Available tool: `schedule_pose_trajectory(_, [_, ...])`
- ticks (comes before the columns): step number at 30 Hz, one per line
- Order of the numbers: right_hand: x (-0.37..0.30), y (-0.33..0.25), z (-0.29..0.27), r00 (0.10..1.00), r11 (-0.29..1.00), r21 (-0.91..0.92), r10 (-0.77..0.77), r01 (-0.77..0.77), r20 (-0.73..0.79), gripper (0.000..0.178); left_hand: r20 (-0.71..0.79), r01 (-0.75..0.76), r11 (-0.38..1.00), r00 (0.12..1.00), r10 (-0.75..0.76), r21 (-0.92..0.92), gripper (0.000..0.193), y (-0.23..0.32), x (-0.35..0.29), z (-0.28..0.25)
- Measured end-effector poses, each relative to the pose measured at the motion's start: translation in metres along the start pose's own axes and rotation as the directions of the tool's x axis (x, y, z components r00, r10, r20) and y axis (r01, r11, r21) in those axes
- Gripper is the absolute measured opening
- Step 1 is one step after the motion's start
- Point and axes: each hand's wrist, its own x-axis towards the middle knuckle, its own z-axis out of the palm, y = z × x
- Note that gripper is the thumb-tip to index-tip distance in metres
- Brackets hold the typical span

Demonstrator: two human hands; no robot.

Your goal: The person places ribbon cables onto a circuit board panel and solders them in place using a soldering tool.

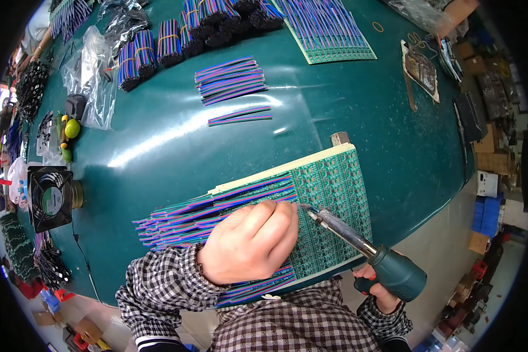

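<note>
A panel of green circuit boards [334, 176] lies tilted on the table in front of me. Rows of multicoloured ribbon wires [176, 220] run leftward from its left half. My left hand [252, 240] is closed in a pinch above the panel, its fingertips at the border between wired and bare boards; what it pinches is hidden. In my right hand [384, 293] is a green-handled soldering gun [402, 273], partly covering the fingers around its grip. The gun's metal tip points up-left and ends close beside my left fingertips; whether they touch, I cannot tell.
Loose ribbon wires [232, 82] lie beyond the panel, with bundled wires [170, 44] behind them. Another wired panel [340, 35] is at the far right. A metal block [339, 138] touches the panel's far edge. At left stands a black fan [51, 198] with a cord.
</note>
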Motion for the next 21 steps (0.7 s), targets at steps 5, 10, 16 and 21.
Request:
schedule_pose_trajectory(5, [-0.002, 0.012, -0.009, 1.0, 0.999, 0.035, 0.01, -0.011, 0.027, 0.066, 0.006, 0.005, 1.0, 1.0, -0.005, 0.005, 0.037, 0.0, -0.002, 0.001])
schedule_pose_trajectory(10, [0.007, 0.009, -0.006, 0.999, 0.989, 0.148, -0.016, 0.011, 0.03, 0.059, 0.01, 0.003, 0.999, 1.0, -0.004, 0.04, 0.037, -0.004, 0.002, -0.001])
schedule_pose_trajectory(16, [0.031, -0.006, -0.019, 0.991, 0.872, 0.474, -0.131, 0.118, -0.005, 0.057, 0.035, -0.035, 0.999, 0.999, 0.034, 0.023, 0.039, -0.006, 0.018, -0.006])
schedule_pose_trajectory(21, [0.088, 0.006, -0.045, 0.989, 0.668, 0.729, -0.114, 0.147, -0.095, 0.057, 0.017, -0.002, 0.998, 1.0, 0.001, 0.057, 0.04, 0.005, 0.001, -0.012])
